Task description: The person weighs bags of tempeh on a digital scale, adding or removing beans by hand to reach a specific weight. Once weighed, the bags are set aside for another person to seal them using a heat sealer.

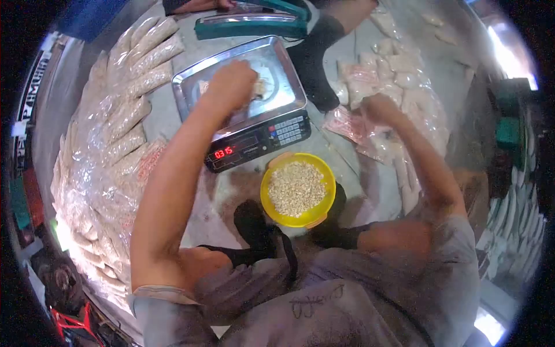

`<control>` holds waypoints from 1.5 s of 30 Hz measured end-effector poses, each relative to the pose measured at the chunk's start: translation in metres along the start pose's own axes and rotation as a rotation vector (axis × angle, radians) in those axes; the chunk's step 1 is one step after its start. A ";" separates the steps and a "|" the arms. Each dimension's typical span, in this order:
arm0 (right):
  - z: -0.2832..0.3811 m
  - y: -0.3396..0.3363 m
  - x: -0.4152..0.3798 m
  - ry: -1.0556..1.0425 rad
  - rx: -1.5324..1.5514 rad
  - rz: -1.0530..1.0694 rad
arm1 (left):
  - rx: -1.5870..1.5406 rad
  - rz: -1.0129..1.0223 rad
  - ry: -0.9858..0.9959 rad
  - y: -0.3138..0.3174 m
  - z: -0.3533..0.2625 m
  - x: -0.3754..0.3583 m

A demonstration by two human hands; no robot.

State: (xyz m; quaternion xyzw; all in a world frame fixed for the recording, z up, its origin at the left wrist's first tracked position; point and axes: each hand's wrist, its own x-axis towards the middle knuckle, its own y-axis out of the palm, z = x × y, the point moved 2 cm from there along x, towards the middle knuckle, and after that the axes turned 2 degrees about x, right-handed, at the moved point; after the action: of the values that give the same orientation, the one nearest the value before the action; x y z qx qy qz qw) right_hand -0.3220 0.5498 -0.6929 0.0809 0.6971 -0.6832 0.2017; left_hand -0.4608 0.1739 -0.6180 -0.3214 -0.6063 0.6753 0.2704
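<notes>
My left hand is over the metal tray of a digital scale, its fingers closed on a clear plastic bag with pale contents, mostly hidden under the hand. The scale's red display reads 0.315. To the right, my right hand reaches down with curled fingers at a red-printed plastic bag; the fingertips are partly hidden, and it seems to pinch the bag. Between my feet stands a yellow bowl holding pale kernels or chopped pieces.
Filled clear bags are piled along the left, and more filled bags lie at the right. Beyond the scale is a green bag sealer. Another person's leg in a black sock extends beside the tray, with that person's hand at the top.
</notes>
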 end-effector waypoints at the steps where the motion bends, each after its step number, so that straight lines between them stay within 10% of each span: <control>1: -0.031 0.008 -0.006 0.047 -0.016 -0.019 | 0.000 -0.004 0.013 -0.004 0.010 -0.002; 8: -0.127 0.038 -0.030 0.425 0.144 0.074 | -0.363 -0.016 -0.209 -0.081 0.113 -0.070; 9: -0.161 0.083 -0.027 0.049 -0.171 -0.064 | -0.417 -0.043 -0.264 -0.084 0.129 -0.083; 12: -0.113 0.045 -0.026 0.000 -0.360 0.140 | -0.636 -0.006 -0.463 -0.077 0.167 -0.116; 16: -0.223 0.127 -0.016 0.043 -0.095 -0.295 | -0.758 -0.060 -0.618 -0.065 0.204 -0.152; 26: -0.171 0.084 -0.037 0.352 -0.129 -0.045 | -1.038 -0.284 -0.998 -0.004 0.254 -0.228; 28: -0.176 0.085 -0.041 0.390 -0.176 -0.019 | -0.587 -0.127 -0.954 0.052 0.294 -0.260; 32: -0.153 0.046 -0.055 0.407 -0.019 0.013 | -0.660 -0.285 -1.343 0.100 0.287 -0.306; 35: -0.171 0.048 -0.062 0.492 -0.044 0.032 | -0.444 0.137 -1.198 0.105 0.291 -0.311; 37: -0.163 0.034 -0.065 0.536 -0.025 0.048 | 0.065 0.115 -0.559 0.154 0.332 -0.344; 39: -0.172 0.035 -0.072 0.428 -0.025 -0.069 | -0.859 -0.050 -1.289 0.137 0.309 -0.335; 45: -0.200 0.047 -0.090 0.575 0.038 -0.240 | -0.773 -0.171 -1.458 0.127 0.288 -0.323</control>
State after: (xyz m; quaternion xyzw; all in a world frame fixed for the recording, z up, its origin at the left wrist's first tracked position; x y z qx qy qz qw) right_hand -0.2566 0.7642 -0.7034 0.1916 0.7175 -0.6640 -0.0875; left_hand -0.4678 -0.2707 -0.6931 0.1739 -0.8412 0.4353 -0.2696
